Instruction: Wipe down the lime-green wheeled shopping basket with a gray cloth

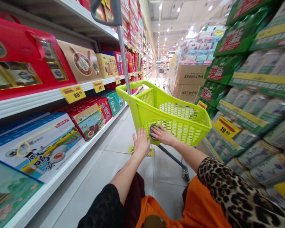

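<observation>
A lime-green plastic shopping basket (180, 110) on a wheeled frame is tipped toward me in a store aisle. My left hand (141, 142) lies flat on its near wall, fingers stretched upward. My right hand (161, 134) rests on a round grey wheel (153, 131) at the basket's lower edge, fingers wrapped partly round it. The grey pull handle (120, 38) rises from the basket to the top of the view.
Shelves of boxed gift sets (61, 136) with yellow price tags run along the left. Stacked green-wrapped can packs (251, 104) and wet wipes cartons (190, 76) stand on the right. A castor (185, 173) touches the tiled floor (123, 136). Another cart stands far down the aisle.
</observation>
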{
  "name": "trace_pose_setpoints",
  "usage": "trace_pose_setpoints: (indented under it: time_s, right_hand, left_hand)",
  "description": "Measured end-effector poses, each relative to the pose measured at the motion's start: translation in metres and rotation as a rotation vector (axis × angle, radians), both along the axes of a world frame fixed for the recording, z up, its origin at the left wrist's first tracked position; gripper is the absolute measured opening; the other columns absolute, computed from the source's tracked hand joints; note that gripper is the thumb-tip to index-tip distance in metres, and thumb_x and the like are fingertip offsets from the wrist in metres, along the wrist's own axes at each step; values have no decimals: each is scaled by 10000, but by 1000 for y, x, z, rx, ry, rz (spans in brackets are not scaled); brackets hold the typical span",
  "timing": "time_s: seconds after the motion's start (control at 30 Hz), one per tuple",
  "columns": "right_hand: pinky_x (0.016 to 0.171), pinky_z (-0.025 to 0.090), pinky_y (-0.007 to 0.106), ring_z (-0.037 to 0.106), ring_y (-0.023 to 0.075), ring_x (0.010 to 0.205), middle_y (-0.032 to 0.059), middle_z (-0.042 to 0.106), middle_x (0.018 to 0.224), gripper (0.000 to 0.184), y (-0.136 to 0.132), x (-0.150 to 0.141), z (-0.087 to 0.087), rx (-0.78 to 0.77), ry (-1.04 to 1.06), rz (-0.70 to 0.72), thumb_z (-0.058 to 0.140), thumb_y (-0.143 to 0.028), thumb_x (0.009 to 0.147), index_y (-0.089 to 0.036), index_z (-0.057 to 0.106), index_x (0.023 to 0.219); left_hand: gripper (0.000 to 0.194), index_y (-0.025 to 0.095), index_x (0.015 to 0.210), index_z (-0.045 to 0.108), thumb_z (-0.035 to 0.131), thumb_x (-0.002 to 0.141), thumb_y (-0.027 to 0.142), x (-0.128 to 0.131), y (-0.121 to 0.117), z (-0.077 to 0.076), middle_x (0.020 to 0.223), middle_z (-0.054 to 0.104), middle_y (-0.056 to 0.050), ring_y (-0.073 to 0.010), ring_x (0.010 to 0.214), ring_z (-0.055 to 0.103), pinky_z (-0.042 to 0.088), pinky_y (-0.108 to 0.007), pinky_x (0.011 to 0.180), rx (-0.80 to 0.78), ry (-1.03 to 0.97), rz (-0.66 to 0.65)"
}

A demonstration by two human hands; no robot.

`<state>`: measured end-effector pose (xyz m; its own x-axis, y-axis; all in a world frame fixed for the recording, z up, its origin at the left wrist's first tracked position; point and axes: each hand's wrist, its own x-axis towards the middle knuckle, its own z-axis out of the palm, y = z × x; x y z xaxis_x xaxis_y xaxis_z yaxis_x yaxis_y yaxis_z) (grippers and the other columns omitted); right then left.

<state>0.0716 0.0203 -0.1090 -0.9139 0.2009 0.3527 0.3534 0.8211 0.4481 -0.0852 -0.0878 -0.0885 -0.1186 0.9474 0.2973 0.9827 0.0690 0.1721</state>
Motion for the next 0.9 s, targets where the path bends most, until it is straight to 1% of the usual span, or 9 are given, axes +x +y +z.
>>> trace_pose_setpoints:
  time_s: [0.07, 0.13, 0.2, 0.33, 0.43, 0.5, 0.73, 0.8, 0.9]
  right_hand:
    - [1033, 300, 506, 434, 270, 1245, 169, 506, 1310, 386, -6, 9, -15, -20, -35, 16, 480, -139, 858, -156, 517, 1242]
    - [1038, 295, 506, 417, 271, 1258, 151, 500, 1323, 388, -8, 18, -16, -18, -47, 18, 476, -141, 859, -163, 514, 1244]
    - [1054, 264, 513, 369, 272, 1293, 130, 458, 1367, 430, -5, 25, -2, 1, -26, 8, 469, -126, 853, -181, 480, 1280]
    - [1084, 182, 529, 285, 259, 1341, 113, 368, 1433, 533, 6, 34, 40, 60, 111, -79, 436, -74, 843, -205, 381, 1357]
    - [1090, 179, 516, 276, 254, 1345, 107, 362, 1437, 526, 13, 37, 52, 86, 120, -84, 431, -68, 848, -202, 384, 1354]
    - [1085, 208, 502, 297, 251, 1336, 112, 372, 1431, 497, 14, 38, 44, 75, 91, -65, 447, -87, 854, -195, 407, 1337]
    - [1042, 299, 507, 369, 263, 1295, 147, 463, 1358, 392, -1, 59, -17, 5, 6, -18, 485, -125, 859, -147, 499, 1251]
    - [1044, 299, 502, 367, 253, 1297, 143, 468, 1356, 391, -7, 69, -21, -32, -17, -8, 481, -115, 857, -151, 504, 1246]
    - [1057, 275, 509, 312, 252, 1329, 133, 410, 1401, 456, -13, 83, -13, -77, 12, -28, 459, -95, 855, -178, 453, 1303]
  left_hand:
    - [566, 68, 1389, 285, 367, 860, 256, 1, -1, -1, 1475, 268, -133, -257, 1381, 191, 169, -544, 1103, -1, 11, -2]
    - [562, 74, 1387, 290, 366, 860, 254, 4, -2, -3, 1475, 270, -132, -255, 1381, 194, 171, -544, 1102, -7, 21, -8]
    - [562, 73, 1388, 287, 362, 861, 254, 9, 0, -5, 1478, 261, -129, -253, 1381, 191, 170, -545, 1102, -21, 25, -15]
    - [570, 72, 1396, 267, 352, 865, 261, 25, 5, -5, 1486, 242, -118, -246, 1389, 165, 141, -544, 1108, -47, 21, -45]
    - [578, 74, 1402, 250, 350, 867, 268, 39, 7, -5, 1494, 220, -113, -243, 1392, 148, 134, -541, 1110, -65, 19, -76]
    - [584, 74, 1405, 242, 354, 868, 274, 46, 7, -5, 1495, 217, -115, -242, 1393, 148, 135, -542, 1109, -76, 27, -99]
    - [581, 90, 1407, 242, 359, 874, 287, 53, 0, -12, 1488, 241, -115, -246, 1391, 155, 134, -545, 1108, -90, 67, -152]
    - [577, 89, 1404, 253, 360, 871, 283, 54, -1, -18, 1483, 251, -121, -247, 1389, 162, 136, -547, 1106, -83, 62, -155]
    - [571, 100, 1395, 277, 375, 857, 265, 58, -1, -24, 1476, 271, -126, -248, 1388, 170, 123, -557, 1105, -51, 22, -175]
